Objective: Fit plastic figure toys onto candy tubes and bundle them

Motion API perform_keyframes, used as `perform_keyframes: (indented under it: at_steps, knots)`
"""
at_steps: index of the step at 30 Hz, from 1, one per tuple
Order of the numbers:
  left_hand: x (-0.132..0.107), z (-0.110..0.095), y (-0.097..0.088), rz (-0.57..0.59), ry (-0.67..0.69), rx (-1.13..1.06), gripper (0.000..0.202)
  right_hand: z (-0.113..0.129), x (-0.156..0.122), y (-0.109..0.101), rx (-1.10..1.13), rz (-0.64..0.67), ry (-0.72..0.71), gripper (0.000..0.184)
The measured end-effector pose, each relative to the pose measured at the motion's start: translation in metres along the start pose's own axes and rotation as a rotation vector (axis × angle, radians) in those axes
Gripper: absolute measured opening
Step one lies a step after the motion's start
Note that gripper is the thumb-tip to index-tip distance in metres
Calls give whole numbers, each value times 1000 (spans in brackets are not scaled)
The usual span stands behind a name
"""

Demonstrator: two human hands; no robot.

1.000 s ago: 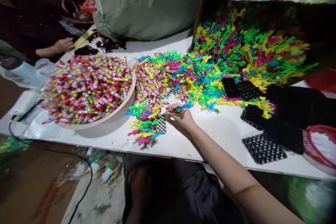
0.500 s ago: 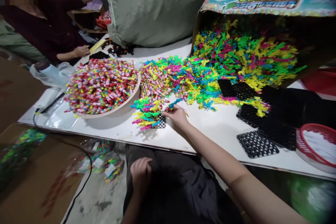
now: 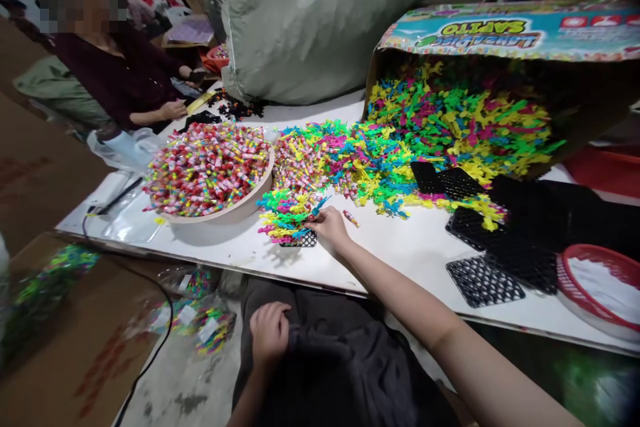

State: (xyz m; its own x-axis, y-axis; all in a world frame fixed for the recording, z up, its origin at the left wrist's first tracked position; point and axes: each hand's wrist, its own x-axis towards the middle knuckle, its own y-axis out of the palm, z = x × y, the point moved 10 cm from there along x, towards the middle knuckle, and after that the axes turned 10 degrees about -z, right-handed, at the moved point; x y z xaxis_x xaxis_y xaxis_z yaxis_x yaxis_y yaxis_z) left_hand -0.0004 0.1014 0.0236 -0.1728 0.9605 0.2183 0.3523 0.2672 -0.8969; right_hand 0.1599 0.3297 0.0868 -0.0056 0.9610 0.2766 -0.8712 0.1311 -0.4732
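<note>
My right hand (image 3: 329, 227) reaches over the white table (image 3: 400, 247), fingers pinched on a blue plastic toy piece (image 3: 318, 205). It hovers by a small black mesh grid (image 3: 303, 239) stacked with coloured plastic pieces (image 3: 283, 213). A single wrapped candy (image 3: 351, 218) lies just right of the hand. My left hand (image 3: 269, 333) rests closed on dark cloth in my lap. A round beige bowl (image 3: 240, 207) heaped with wrapped candies (image 3: 205, 163) stands to the left. A big heap of neon plastic pieces (image 3: 425, 133) spills from a tipped cardboard box (image 3: 500, 33).
Black mesh grids (image 3: 483, 280) lie at the right beside a red basket (image 3: 600, 287). A grey-green sack (image 3: 330, 20) stands at the back. Another person in a dark top (image 3: 120, 80) works at the far left. A cable (image 3: 150, 320) and a brown carton (image 3: 75, 347) are on the floor.
The view has tilted up. My right hand has slid left toward the loaded grid with the blue piece. My left hand has come into sight on my lap.
</note>
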Motion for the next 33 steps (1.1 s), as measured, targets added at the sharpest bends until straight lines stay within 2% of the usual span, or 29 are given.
perform_keyframes:
  at_steps: [6,15,25,33]
  knots:
    - [0,-1,0,43,-19,-25,27,13,-4,2,-74,14,-109,11]
    - [-1,-4,-5,13,-3,-56,28,4,-4,3,9,6,-14,9]
    - [-1,-4,-5,-22,35,-33,28,13,-8,-1,-36,-50,-50,14]
    - [-1,-2,-2,-29,48,-21,28,8,-10,6,0,-6,-92,15]
